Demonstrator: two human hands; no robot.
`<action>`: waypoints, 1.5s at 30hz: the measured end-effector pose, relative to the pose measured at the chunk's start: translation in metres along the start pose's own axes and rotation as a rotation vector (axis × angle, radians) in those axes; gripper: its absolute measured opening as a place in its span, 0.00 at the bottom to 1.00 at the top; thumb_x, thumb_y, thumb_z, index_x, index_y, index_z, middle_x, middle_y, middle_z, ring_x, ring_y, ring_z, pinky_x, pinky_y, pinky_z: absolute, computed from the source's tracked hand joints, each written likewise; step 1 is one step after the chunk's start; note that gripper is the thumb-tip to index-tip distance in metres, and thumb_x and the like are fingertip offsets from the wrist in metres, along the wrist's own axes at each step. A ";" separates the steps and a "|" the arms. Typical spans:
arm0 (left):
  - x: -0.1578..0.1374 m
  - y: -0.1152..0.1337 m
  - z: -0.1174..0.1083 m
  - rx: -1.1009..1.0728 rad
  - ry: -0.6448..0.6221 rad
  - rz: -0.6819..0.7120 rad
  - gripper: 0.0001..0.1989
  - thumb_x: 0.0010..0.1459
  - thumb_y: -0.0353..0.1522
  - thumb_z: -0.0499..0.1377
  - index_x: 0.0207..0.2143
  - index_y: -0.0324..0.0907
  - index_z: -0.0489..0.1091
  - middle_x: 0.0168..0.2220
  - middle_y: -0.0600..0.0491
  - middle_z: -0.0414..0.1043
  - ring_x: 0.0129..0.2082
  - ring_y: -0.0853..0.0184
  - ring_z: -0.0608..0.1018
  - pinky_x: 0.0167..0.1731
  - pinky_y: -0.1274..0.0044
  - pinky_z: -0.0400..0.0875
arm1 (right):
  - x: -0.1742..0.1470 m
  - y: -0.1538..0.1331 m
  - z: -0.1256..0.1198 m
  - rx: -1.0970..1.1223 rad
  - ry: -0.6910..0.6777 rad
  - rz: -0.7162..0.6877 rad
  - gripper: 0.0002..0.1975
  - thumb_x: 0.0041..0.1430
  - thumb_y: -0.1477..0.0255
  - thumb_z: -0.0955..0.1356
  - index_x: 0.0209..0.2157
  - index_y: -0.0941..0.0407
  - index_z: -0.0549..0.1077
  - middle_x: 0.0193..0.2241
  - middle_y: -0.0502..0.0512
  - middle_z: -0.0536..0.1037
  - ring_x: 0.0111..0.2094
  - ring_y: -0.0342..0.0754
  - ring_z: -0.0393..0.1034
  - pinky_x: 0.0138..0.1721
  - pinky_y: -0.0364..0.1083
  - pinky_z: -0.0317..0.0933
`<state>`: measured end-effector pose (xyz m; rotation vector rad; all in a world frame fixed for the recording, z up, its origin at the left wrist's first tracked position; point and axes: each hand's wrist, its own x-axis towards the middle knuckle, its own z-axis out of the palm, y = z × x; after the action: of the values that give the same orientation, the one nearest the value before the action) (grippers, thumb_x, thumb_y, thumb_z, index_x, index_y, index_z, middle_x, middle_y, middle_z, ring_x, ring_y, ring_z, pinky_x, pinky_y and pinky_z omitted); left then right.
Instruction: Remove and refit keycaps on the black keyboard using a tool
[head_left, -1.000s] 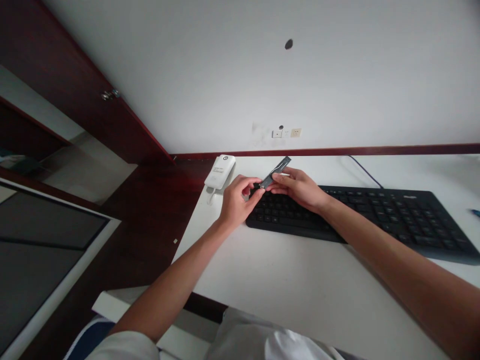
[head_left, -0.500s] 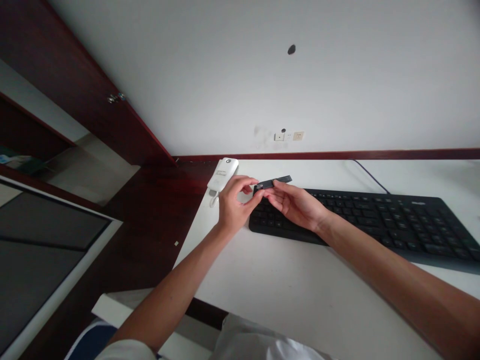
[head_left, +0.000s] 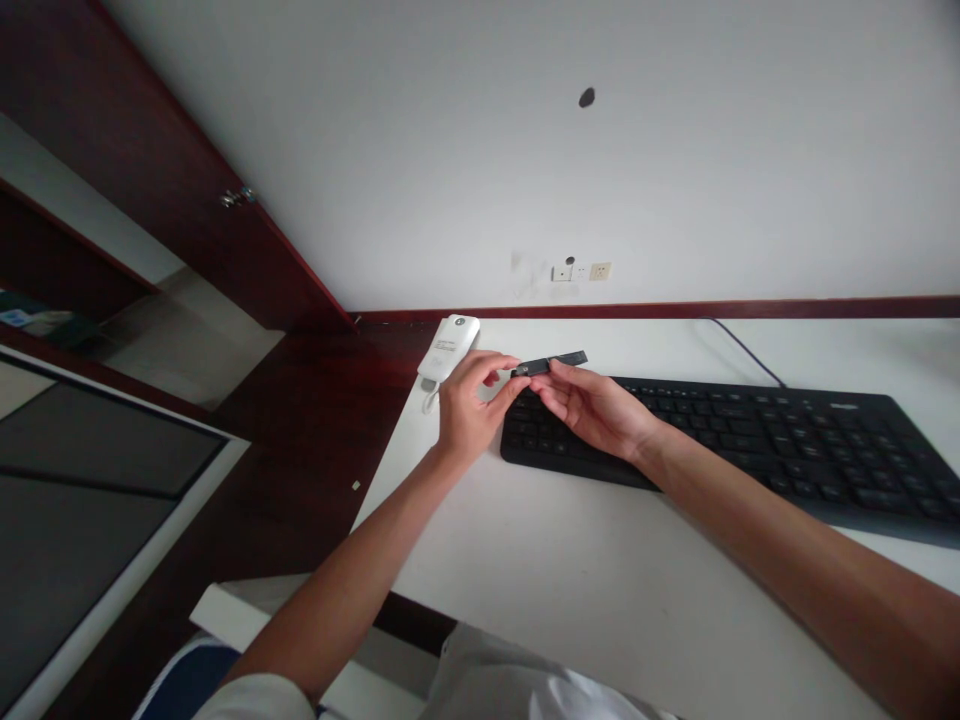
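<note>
Pale and plain, a big wall [head_left: 420, 150] stands behind a white desk [head_left: 570, 560]. Just over the desk's far left part, two hands meet at one small, dark stick [head_left: 551, 364]. On the left hand [head_left: 474, 400], the thumb and a finger pinch the stick near its left end, where there is a tiny shiny spot. On the right hand [head_left: 600, 405], the thumb presses on top, and the fingers curl under to grip it. The stick is nearly flat, with its right end tipped up a bit.

Below the hands is a long black keyboard [head_left: 765, 430] with a dark cord [head_left: 746, 352] at its back. Near the left hand is a flat white gadget [head_left: 450, 348] at the desk's edge, with a white cable [head_left: 430, 398] at its near end.

Farther out, the wall has sockets [head_left: 581, 272] down low, a dark round hole [head_left: 586, 97] up high, and a dark red strip [head_left: 675, 309] along its bottom. To the left are a dark red door [head_left: 187, 200] with a shiny handle [head_left: 237, 197], and a dark, reddish floor [head_left: 292, 430].
</note>
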<state>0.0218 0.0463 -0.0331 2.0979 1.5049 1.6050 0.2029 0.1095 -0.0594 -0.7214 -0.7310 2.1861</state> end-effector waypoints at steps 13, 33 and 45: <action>-0.002 -0.018 0.009 -0.315 -0.096 -0.419 0.16 0.58 0.43 0.68 0.40 0.41 0.76 0.39 0.49 0.80 0.35 0.67 0.79 0.38 0.76 0.75 | -0.001 -0.004 -0.001 -0.175 -0.066 -0.171 0.11 0.52 0.64 0.80 0.32 0.53 0.80 0.35 0.52 0.85 0.42 0.46 0.80 0.49 0.43 0.72; 0.000 -0.021 0.008 -0.344 -0.109 -0.434 0.13 0.58 0.41 0.67 0.36 0.40 0.75 0.35 0.51 0.79 0.34 0.67 0.79 0.36 0.77 0.74 | 0.003 -0.004 -0.005 -0.232 -0.063 -0.222 0.13 0.51 0.62 0.80 0.32 0.53 0.78 0.34 0.51 0.82 0.40 0.47 0.78 0.44 0.45 0.69; -0.003 -0.019 0.009 -0.413 -0.190 -0.391 0.23 0.58 0.42 0.68 0.52 0.42 0.71 0.48 0.46 0.76 0.37 0.68 0.80 0.38 0.77 0.77 | 0.003 -0.004 -0.005 -0.240 -0.041 -0.244 0.12 0.51 0.63 0.80 0.32 0.54 0.80 0.33 0.50 0.82 0.36 0.43 0.76 0.43 0.43 0.69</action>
<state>0.0169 0.0577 -0.0496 1.5704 1.2860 1.3814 0.2062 0.1153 -0.0612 -0.6680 -1.0580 1.9165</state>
